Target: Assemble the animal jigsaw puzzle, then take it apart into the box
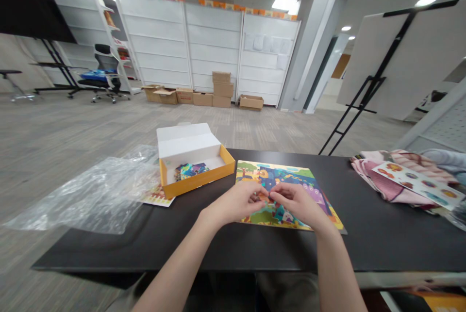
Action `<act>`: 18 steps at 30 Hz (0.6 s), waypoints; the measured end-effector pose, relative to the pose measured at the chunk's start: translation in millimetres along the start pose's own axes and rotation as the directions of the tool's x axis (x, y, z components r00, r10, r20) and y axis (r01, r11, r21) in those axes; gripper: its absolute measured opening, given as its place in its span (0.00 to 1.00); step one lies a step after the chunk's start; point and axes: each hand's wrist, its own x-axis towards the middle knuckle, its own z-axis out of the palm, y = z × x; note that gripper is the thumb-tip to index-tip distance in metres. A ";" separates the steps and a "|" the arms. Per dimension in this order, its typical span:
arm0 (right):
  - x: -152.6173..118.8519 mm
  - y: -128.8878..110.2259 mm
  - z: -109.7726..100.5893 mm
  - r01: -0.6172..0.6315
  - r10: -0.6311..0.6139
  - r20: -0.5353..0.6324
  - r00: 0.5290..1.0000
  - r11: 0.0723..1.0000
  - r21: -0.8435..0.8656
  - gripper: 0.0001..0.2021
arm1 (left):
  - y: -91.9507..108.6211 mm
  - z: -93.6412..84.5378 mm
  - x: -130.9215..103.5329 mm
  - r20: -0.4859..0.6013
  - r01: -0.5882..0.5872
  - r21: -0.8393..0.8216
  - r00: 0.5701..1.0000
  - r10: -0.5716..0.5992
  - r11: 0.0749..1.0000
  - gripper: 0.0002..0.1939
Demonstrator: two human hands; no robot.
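Both hands meet over a colourful jigsaw puzzle board [251,169] that lies flat on the black table. My left hand [242,201] is above the board's left half, its fingers curled in a pinch; what sits in them, if anything, is too small to make out. My right hand [296,203] faces it from the right, thumb and fingertips together near a tiny dark spot I cannot identify. Left of the board stands an open yellow box [202,183] with a white lid. Inside it lies a small pile of puzzle pieces [192,170].
Crumpled clear plastic wrap [98,190] spreads over the table's left end, partly covering a printed sheet [160,199]. To the right, folded pink cloths [386,183] lie under a sticker sheet [418,183]. An easel-like board stand [367,93] rises beyond the table.
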 end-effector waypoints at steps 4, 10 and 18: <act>-3.6 -11.6 2.8 0.022 -0.022 -0.002 1.000 0.988 0.154 0.14 | 1.0 -24.2 -5.4 -0.184 -0.031 -0.090 0.983 0.014 0.996 0.07; -1.4 -0.7 2.3 0.024 -0.024 -0.084 0.996 1.000 0.000 0.12 | -41.8 -81.6 -28.5 -0.553 0.169 0.282 0.833 0.016 0.944 0.10; 5.4 29.7 -2.8 -0.107 0.032 -0.185 0.982 0.905 -0.411 0.07 | -70.6 -92.9 -46.4 -0.482 0.481 0.499 0.845 -0.231 0.721 0.16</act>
